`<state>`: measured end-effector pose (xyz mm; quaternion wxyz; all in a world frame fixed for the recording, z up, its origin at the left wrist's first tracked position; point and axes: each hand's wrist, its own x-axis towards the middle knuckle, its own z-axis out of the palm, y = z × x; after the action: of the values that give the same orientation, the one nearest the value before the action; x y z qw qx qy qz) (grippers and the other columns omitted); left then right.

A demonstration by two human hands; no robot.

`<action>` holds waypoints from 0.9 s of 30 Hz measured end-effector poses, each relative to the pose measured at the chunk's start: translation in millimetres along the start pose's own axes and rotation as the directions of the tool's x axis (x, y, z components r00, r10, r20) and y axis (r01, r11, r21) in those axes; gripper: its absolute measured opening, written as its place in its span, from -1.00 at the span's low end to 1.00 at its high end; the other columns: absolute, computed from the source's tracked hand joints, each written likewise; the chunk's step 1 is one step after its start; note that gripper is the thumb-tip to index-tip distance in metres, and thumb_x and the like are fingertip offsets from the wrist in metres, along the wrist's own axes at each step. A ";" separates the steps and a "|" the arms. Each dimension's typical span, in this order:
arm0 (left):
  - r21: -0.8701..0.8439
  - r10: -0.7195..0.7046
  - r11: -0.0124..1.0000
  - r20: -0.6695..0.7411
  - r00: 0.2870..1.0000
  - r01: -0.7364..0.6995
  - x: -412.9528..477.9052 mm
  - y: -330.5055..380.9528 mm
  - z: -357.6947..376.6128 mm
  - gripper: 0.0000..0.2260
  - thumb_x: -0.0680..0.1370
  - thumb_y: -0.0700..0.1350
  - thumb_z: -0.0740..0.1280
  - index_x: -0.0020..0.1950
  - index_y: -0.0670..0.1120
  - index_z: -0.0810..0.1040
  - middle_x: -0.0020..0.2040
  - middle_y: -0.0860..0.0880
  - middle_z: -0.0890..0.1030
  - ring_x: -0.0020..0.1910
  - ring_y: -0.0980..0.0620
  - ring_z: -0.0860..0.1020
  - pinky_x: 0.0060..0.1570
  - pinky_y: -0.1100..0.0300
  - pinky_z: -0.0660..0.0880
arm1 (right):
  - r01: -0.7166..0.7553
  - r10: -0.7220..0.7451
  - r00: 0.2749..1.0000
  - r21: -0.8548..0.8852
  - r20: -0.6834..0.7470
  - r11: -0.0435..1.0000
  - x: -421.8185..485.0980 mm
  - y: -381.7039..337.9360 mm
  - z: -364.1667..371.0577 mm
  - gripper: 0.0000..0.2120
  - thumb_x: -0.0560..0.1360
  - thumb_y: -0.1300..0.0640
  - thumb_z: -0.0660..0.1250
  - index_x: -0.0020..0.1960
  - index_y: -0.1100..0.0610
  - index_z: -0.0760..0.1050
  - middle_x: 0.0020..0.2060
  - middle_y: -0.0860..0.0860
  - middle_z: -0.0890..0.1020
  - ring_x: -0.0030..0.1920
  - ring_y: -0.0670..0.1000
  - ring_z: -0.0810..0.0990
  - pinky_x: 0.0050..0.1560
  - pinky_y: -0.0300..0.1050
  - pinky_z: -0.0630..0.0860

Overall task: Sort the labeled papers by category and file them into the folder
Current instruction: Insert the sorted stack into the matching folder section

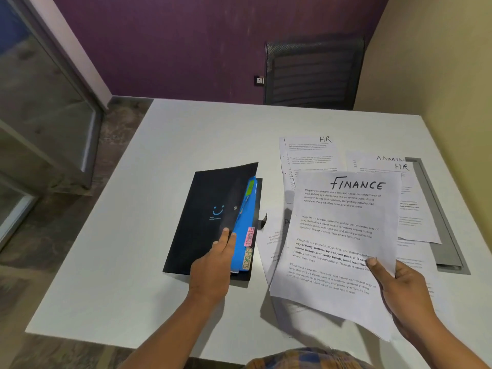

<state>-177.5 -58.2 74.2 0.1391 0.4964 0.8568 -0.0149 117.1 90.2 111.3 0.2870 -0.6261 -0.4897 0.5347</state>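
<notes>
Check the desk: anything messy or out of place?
Nothing damaged. Loose papers right of the folder lie askew and overlapping, categories mixed: an HR sheet overlaps the ADMIN sheet. The right hand holds a FINANCE sheet.

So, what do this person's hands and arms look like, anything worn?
Both forearms are bare: no sleeves, gloves, watch or rings show on the left hand or right hand. Some checked orange-and-blue clothing shows at the bottom edge.
</notes>
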 end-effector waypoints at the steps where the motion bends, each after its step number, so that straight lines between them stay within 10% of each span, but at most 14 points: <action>1: -0.008 0.031 0.999 0.012 0.999 -0.031 1.2 -0.8 2.8 -0.33 0.61 -0.15 0.31 0.62 0.04 0.01 0.63 0.04 -0.01 0.17 0.02 0.56 -0.04 0.25 0.57 | -0.002 0.002 1.000 0.002 0.000 1.000 -0.4 0.2 -0.7 -0.95 0.53 0.14 0.41 -0.08 0.05 0.65 -0.25 -0.07 0.75 -0.10 0.16 0.71 0.08 0.21 0.60; 9: -0.101 -0.016 0.995 -0.062 0.998 0.010 1.1 4.1 5.0 -0.41 0.61 -0.15 0.31 0.59 -0.09 0.16 0.61 -0.03 0.17 0.14 -0.01 0.60 0.07 0.17 0.55 | 0.015 -0.018 0.999 0.073 0.037 0.997 4.1 -21.3 16.8 -0.91 0.54 0.13 0.39 0.01 0.05 0.65 -0.05 0.05 0.74 -0.03 0.15 0.71 0.17 0.23 0.57; 14: -0.242 0.004 0.970 -0.131 0.991 -0.036 1.7 2.9 14.9 -0.41 0.21 -0.34 0.59 0.24 -0.22 0.62 0.25 -0.15 0.63 -0.38 -0.04 0.67 -0.46 0.18 0.61 | 0.112 -0.111 0.985 -0.002 0.129 0.994 10.7 -55.9 47.1 -0.87 0.57 0.21 0.33 -0.05 0.07 0.65 -0.09 0.05 0.75 -0.07 0.11 0.72 0.05 0.07 0.61; 19: -0.348 0.036 0.932 -0.182 0.983 -0.099 -7.5 11.0 4.5 -0.45 0.41 -0.28 0.52 0.39 -0.20 0.51 0.39 -0.08 0.51 -0.10 -0.04 0.70 -0.23 0.19 0.63 | 0.291 -0.255 0.954 -0.269 0.161 0.918 23.5 -77.1 73.8 -0.83 0.57 0.16 0.33 -0.17 0.12 0.63 -0.30 0.07 0.70 -0.30 0.11 0.65 -0.33 -0.13 0.47; 27: -0.437 0.059 0.891 -0.161 0.985 -0.125 -20.6 11.6 -9.1 -0.38 0.32 -0.21 0.60 0.36 -0.22 0.53 0.32 -0.11 0.59 -0.14 -0.03 0.70 -0.34 0.35 0.57 | 0.363 -0.267 0.921 -0.380 0.283 0.851 23.7 -88.4 101.5 -0.81 0.59 0.10 0.31 -0.08 0.11 0.67 -0.25 -0.01 0.73 -0.25 -0.02 0.69 -0.36 -0.21 0.51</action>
<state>-159.9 -68.2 89.5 0.1877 0.4912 0.8205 0.2240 -7.7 126.7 153.4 0.1719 -0.5209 -0.7194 0.4261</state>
